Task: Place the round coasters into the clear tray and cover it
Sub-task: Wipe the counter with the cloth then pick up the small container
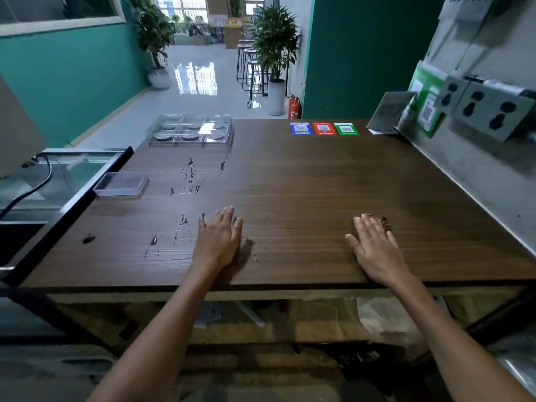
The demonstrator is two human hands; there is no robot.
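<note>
Both hands — the left hand [218,239] and the right hand [374,250] — are lying flat and released on the table [304,184], holding nothing. The coasters [190,132] are sitting in the clear tray [190,129] at the far left, seemingly lidded — the task is looking finished, so nothing more seems needed.

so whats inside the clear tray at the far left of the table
The clear tray holds round grey coasters, one per compartment. Glare on its clear top hides part of one compartment, so I cannot confirm a full count.
</note>
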